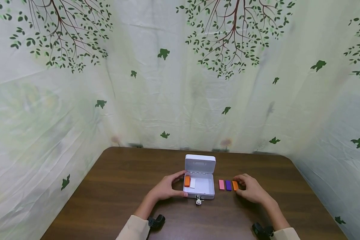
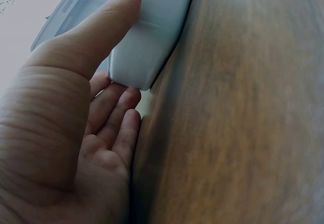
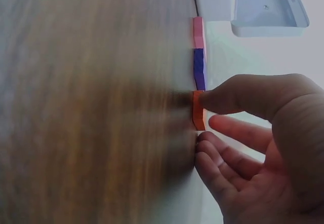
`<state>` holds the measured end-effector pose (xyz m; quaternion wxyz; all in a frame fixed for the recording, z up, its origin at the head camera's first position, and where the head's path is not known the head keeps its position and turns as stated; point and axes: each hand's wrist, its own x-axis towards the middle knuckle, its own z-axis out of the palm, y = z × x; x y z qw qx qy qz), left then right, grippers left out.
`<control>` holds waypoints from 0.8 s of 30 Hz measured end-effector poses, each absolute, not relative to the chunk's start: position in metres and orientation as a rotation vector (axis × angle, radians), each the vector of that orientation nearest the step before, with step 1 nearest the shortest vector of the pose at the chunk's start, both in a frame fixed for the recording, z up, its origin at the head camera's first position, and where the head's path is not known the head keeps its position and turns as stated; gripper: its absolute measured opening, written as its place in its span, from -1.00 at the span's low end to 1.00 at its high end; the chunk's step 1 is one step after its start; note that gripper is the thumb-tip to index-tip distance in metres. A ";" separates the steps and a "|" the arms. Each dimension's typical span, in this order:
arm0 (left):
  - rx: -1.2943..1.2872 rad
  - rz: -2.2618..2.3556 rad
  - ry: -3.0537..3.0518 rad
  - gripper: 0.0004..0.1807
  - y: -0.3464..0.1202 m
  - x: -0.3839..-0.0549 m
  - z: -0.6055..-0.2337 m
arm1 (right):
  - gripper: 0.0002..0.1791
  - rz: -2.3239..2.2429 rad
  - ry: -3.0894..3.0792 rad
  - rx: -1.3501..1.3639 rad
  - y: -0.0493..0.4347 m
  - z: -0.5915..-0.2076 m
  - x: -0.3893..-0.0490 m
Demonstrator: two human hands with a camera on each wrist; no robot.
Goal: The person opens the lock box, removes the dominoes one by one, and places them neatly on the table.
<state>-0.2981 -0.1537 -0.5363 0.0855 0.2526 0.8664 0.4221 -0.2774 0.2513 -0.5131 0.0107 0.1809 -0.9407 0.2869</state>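
Note:
A small white lockbox [image 1: 199, 195] stands on the table with its lid [image 1: 200, 164] raised and a key [image 1: 199, 200] in its front lock. Inside, at the left, lie an orange block [image 1: 187, 181] and a white block [image 1: 192, 183]. My left hand [image 1: 165, 187] grips the box's left side, thumb at the front corner and fingers toward the back. To the right of the box, a pink block [image 1: 221, 184], a purple block [image 1: 228, 185] and a second orange block [image 3: 198, 113] form a row. My right hand [image 1: 252, 188] pinches that orange block between thumb and forefinger.
The brown wooden table [image 1: 132, 166] has rounded far corners. Behind it hangs a pale curtain [image 1: 180, 100] printed with leaves and branches. Each wrist wears a black strapped camera, the left camera [image 1: 156, 221] close over the table.

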 end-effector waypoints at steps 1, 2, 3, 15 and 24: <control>0.752 1.259 2.583 0.04 -0.154 -0.298 -0.536 | -0.56 0.905 -2.930 0.569 0.251 -0.512 -0.278; 0.752 1.260 2.583 0.04 -0.154 -0.298 -0.536 | -0.56 0.917 -2.922 0.573 0.250 -0.511 -0.278; 0.756 1.263 2.582 0.04 -0.154 -0.299 -0.537 | -0.56 0.915 -2.919 0.574 0.250 -0.510 -0.278; 0.788 1.283 2.575 0.05 -0.153 -0.300 -0.537 | -0.50 0.877 -2.909 0.548 0.247 -0.506 -0.278; 0.774 1.287 2.575 0.05 -0.153 -0.299 -0.538 | -0.54 1.001 -2.834 0.581 0.238 -0.500 -0.276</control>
